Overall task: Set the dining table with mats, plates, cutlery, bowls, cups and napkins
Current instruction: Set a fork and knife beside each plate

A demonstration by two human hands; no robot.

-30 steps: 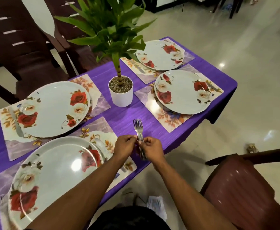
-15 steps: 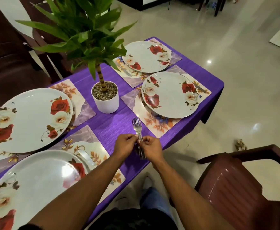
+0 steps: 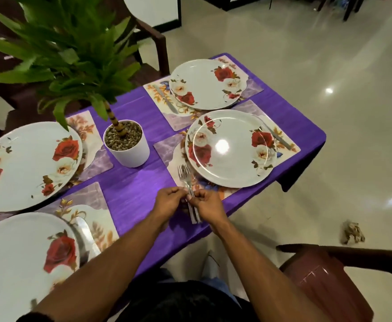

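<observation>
1. The forks [image 3: 185,180] are shiny metal.
2. The plates [image 3: 231,148] look glossy, catching a lamp's glare.
3. The purple tablecloth [image 3: 134,189] is matt, streaky cloth.
4. The floor [image 3: 330,66] is smooth and polished.
5. The pot [image 3: 130,154] is matt white, filled with rough gravel.

Both bare forearms are stretched forward from the lower edge of the view and brought together over the near edge of the table [image 3: 306,126]. The left hand [image 3: 168,202] and the right hand [image 3: 207,206] are held knuckles up, just beside each other. The fingers of both are curled, and a bundle of forks [image 3: 189,194] is pinched between the two hands in a shared grip.
</observation>
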